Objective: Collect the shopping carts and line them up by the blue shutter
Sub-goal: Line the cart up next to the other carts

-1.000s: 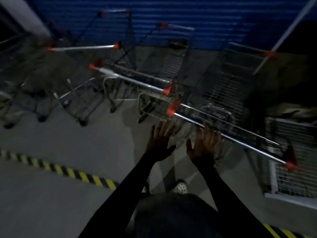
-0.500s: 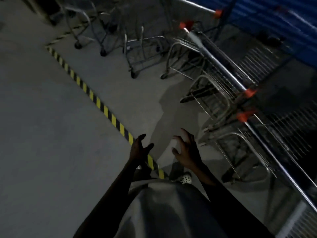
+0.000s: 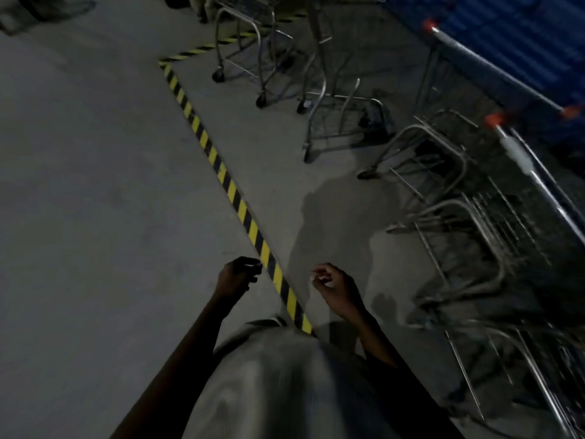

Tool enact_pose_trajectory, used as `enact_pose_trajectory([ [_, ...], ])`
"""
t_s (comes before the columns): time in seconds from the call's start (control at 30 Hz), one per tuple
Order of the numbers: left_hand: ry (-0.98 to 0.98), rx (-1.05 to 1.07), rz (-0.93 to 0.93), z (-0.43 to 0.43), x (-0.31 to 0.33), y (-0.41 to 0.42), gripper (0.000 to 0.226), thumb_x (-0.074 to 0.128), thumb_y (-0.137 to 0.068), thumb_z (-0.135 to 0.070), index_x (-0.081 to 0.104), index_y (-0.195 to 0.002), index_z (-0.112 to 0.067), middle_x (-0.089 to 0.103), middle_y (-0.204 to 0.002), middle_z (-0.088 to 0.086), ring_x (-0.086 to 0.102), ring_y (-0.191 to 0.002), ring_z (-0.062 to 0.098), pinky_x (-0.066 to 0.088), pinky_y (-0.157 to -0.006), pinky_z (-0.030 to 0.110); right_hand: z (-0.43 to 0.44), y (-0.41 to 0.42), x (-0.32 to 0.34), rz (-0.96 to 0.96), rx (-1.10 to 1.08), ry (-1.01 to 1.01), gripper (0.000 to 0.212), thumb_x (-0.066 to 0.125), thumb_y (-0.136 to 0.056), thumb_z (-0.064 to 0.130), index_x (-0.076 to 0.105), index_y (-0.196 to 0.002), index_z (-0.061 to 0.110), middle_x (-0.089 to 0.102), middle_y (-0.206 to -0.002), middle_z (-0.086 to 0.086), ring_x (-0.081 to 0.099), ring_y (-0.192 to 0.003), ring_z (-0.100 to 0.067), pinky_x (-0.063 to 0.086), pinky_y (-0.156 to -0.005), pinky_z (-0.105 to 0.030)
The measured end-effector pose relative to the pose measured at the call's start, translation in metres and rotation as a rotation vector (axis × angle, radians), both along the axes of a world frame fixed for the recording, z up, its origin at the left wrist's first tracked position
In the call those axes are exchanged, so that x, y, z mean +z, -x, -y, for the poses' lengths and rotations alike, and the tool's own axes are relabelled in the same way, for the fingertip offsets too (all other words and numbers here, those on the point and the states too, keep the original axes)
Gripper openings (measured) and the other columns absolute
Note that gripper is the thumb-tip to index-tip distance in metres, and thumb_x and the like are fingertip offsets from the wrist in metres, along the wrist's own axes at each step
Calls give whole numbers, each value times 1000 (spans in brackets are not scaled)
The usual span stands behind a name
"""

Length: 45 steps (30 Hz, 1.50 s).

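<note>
1. Two hands hang out in front of the body, and both are empty: neither the left hand (image 3: 238,275) nor the right hand (image 3: 337,288) grasps anything.
2. The left hand shows its back, with the fingers loosely curled in toward the palm. Its forearm runs down and to the left, out at the lower edge.
3. The right hand is also slack. Its fingertips (image 3: 317,275) are bent and point across toward the left hand, and the wrist is slightly flexed. Its forearm drops down and to the right, beside a grey garment (image 3: 269,391).
4. The hands are apart and touch neither each other nor any cart.
5. Yellow-and-black tape (image 3: 234,194) lies on the floor (image 3: 95,185). It passes through the gap between the two hands and runs on ahead of the left hand.
6. The carts (image 3: 468,217) stand to the right of the right hand, well apart from it and across the tape from the left hand. Their wire frames are blurred and seem pushed together in a row.
7. The nearest cart's handle (image 3: 519,156) slants above and to the right of the right hand, with an orange cap (image 3: 492,119) at its far end.
8. More carts (image 3: 253,52) stand far ahead of both hands.
9. The blue shutter (image 3: 506,33) lies beyond the row of carts, farthest from the hands.
10. A dark shadow (image 3: 319,223) falls on the floor just ahead of the right hand.
</note>
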<state>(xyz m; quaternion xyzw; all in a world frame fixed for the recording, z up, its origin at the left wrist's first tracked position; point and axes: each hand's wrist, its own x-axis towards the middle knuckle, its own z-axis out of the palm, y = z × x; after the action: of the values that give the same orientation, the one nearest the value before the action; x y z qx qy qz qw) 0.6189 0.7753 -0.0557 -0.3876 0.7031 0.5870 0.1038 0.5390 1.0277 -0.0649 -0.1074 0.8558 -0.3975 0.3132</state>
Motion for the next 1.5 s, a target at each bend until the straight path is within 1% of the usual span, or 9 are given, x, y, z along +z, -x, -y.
enact_pose_trajectory([
  [0.23,-74,95,20,105,22,37,16,62,-101,-20,73,-109,-12,77,-97,9,72,-87,29,52,-70,34,123,57,26,91,78,51,10,65,-102,36,61,-104,45,67,-107,22,61,-97,8,46,-79,-15],
  [0.37,-120,146,27,146,7,82,15,65,-99,-24,74,-105,-13,77,-94,9,72,-87,31,52,-70,36,175,111,20,125,18,80,8,69,-99,29,70,-104,34,74,-100,16,65,-89,9,46,-74,-8],
  [0.53,-141,177,1,224,-11,151,12,64,-100,-21,74,-105,-15,78,-93,7,73,-88,33,53,-70,36,274,204,2,191,51,116,9,69,-99,17,73,-100,26,73,-87,19,66,-80,11,50,-77,-13],
  [0.67,-76,292,31,314,-11,213,18,60,-103,-23,75,-105,-13,78,-91,5,72,-87,36,53,-66,35,380,309,-6,177,211,70,5,68,-97,34,73,-98,32,76,-100,11,70,-96,-10,58,-92,-41],
  [0.87,30,468,-127,440,32,323,26,50,-108,-24,70,-105,-8,77,-87,10,72,-74,25,54,-60,30,545,442,44,66,339,115,8,65,-97,44,64,-90,48,72,-101,10,70,-96,-16,58,-86,-38],
  [1.03,-70,663,-161,513,25,396,25,51,-107,-18,68,-101,0,73,-84,23,69,-66,29,53,-56,31,650,498,54,75,457,139,16,65,-90,56,67,-96,42,73,-95,9,71,-91,-15,59,-85,-41],
  [1.23,-151,616,-113,638,-15,494,16,64,-99,-12,68,-99,4,71,-82,26,68,-67,31,52,-56,30,747,585,20,180,663,-19,9,67,-99,35,70,-98,43,75,-97,9,68,-82,-2,58,-87,-37],
  [1.37,-94,481,-128,762,1,591,22,65,-100,-22,68,-104,0,75,-85,17,69,-67,26,50,-59,31,829,670,21,71,536,-58,3,64,-98,47,66,-98,44,71,-95,15,69,-92,-10,57,-90,-42],
  [1.5,-5,290,-180,862,43,699,19,64,-101,-27,70,-102,-9,76,-88,9,70,-74,24,51,-63,35,911,741,59,-3,354,34,3,63,-101,44,62,-99,45,68,-95,18,68,-95,-9,56,-85,-33],
])
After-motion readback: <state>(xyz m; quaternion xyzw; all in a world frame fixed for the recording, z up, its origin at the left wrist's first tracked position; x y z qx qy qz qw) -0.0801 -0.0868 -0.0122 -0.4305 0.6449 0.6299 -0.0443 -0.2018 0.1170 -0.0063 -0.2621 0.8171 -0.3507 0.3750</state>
